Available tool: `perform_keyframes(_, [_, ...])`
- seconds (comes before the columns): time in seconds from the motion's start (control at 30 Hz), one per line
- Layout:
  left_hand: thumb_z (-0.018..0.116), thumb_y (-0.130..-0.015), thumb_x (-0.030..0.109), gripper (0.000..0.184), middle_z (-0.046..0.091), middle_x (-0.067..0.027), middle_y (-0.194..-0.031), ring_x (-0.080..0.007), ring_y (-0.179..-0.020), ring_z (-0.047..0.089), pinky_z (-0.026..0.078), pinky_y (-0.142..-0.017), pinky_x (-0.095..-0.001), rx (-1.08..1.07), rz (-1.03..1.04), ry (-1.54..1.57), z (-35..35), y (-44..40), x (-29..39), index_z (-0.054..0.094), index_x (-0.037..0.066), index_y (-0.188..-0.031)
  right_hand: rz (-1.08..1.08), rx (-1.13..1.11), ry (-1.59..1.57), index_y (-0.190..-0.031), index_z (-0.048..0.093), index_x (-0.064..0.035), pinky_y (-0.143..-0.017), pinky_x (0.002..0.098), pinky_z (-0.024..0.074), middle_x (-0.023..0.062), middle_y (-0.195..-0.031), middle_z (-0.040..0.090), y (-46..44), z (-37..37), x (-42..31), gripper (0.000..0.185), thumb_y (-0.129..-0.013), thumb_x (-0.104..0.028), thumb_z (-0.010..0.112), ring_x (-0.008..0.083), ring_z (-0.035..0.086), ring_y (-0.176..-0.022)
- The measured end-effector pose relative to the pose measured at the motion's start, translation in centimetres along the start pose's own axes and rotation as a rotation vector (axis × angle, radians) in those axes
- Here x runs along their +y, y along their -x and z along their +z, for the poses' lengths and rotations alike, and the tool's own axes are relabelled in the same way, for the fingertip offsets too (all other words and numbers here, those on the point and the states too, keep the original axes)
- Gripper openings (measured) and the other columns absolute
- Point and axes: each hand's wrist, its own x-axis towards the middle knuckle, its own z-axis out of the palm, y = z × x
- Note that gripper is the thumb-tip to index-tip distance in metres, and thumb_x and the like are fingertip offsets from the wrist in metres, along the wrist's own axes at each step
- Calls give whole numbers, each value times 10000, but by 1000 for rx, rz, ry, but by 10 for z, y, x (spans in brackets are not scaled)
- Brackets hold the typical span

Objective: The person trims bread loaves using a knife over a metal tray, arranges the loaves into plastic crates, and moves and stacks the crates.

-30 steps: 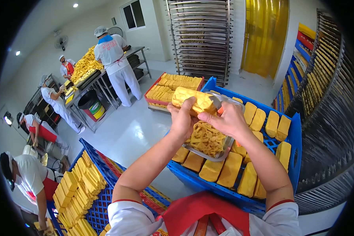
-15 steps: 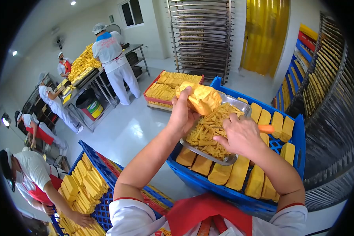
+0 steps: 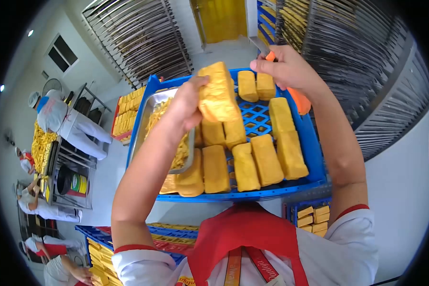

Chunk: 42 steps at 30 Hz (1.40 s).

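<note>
My left hand [image 3: 188,102] grips a yellow block [image 3: 218,93] with a wrinkled surface, held above the blue crate [image 3: 257,120]. At the crate's back right, my right hand [image 3: 291,71] is closed round a knife [image 3: 301,101] with an orange handle, its blade pointing up and left. Several smooth yellow loaves [image 3: 267,159] stand in rows in the crate. A metal tray [image 3: 191,162] of yellow shavings [image 3: 180,155] rests on the crate's left side, partly hidden behind my left forearm.
Tall metal racks [image 3: 138,38] stand behind and to the right. Co-workers [image 3: 64,119] are at a table at the left. Another crate [image 3: 83,229] of yellow pieces is at lower left, a co-worker's hand [image 3: 83,275] at it. A red crate [image 3: 115,121] sits behind the tray.
The view has turned right. My left hand has carried the block from over the tray to over the loaves. My right hand has left the shavings and lifted up with the knife.
</note>
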Motion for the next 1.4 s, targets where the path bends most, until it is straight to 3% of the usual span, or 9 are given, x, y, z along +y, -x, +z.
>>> perform_keyframes(0.13, [394, -986, 192, 371, 612, -180, -1192, -303, -1047, 621, 479, -944, -451, 88, -122, -5, 39, -58, -50, 486, -37, -1263, 43, -24, -92, -847, 600, -20, -399, 227, 322, -24, -541, 477, 25, -31, 40, 296, -837, -295, 711, 58, 422, -420])
perform_keyframes(0.27, [526, -905, 141, 531, 578, -159, -1238, -246, -884, 619, 505, -805, -348, 473, 171, -794, 38, -94, -87, 400, 21, -1406, 98, 36, -127, -846, 600, -21, -398, 229, 335, -23, -529, 473, 55, -58, 53, 292, -830, -289, 715, 67, 434, -412])
perform_keyframes(0.4, [579, -863, 211, 567, 566, -182, -1256, -253, -913, 636, 523, -754, -344, 249, 375, -1004, 76, -86, -95, 446, 3, -1374, 116, 20, -283, -850, 595, -32, -404, 223, 348, -15, -572, 487, 67, -75, 71, 273, -841, -280, 708, 76, 441, -408])
perform_keyframes(0.67, [740, -721, 408, 893, 603, -321, -1134, -400, -1046, 623, 512, -877, -409, 8, 68, -1570, 140, -100, -151, 344, -122, -1322, 178, -5, -462, -916, 566, -50, -423, 229, 370, 16, -680, 515, 84, -73, 64, 324, -899, -369, 619, 96, 459, -450])
perform_keyframes(0.73, [780, -672, 432, 1076, 592, -320, -1160, -404, -1073, 611, 489, -924, -402, 2, -174, -1321, 146, -98, -138, 188, -120, -1381, 202, 4, -511, -942, 551, -56, -446, 250, 394, 30, -695, 519, 92, -73, 60, 384, -931, -440, 530, 114, 465, -474])
perform_keyframes(0.97, [791, -653, 433, 1102, 588, -310, -1157, -373, -1023, 645, 564, -769, -421, 130, 30, -1446, 122, -108, -151, 171, -120, -1378, 227, 12, -449, -971, 540, -63, -463, 273, 407, 47, -701, 519, 99, -66, 59, 377, -955, -432, 469, 137, 471, -500])
perform_keyframes(1.2, [535, -890, 387, 418, 667, -89, -1053, -238, -896, 677, 584, -698, -389, -27, -203, -131, 98, -69, -77, 566, 84, -1176, 127, -34, -350, -850, 577, -47, -461, 245, 402, 38, -677, 517, 87, -60, 47, 382, -979, -385, 454, 120, 482, -525])
perform_keyframes(1.3, [583, -887, 389, 423, 663, -83, -1048, -239, -898, 683, 604, -701, -386, 17, -137, 64, 67, -30, -46, 532, 90, -1183, -114, 8, 285, -859, 639, 32, -697, 460, 477, 235, -800, 651, 71, -34, 40, 460, -968, -381, 468, 404, 623, -745])
perform_keyframes(1.4, [586, -898, 379, 424, 655, -104, -1050, -249, -865, 699, 626, -615, -342, 64, -30, 161, 32, 2, -29, 525, 61, -1172, -269, -60, 487, -747, 590, 17, -630, 480, 451, 254, -685, 575, 56, 3, 21, 458, -981, -359, 473, 440, 564, -680])
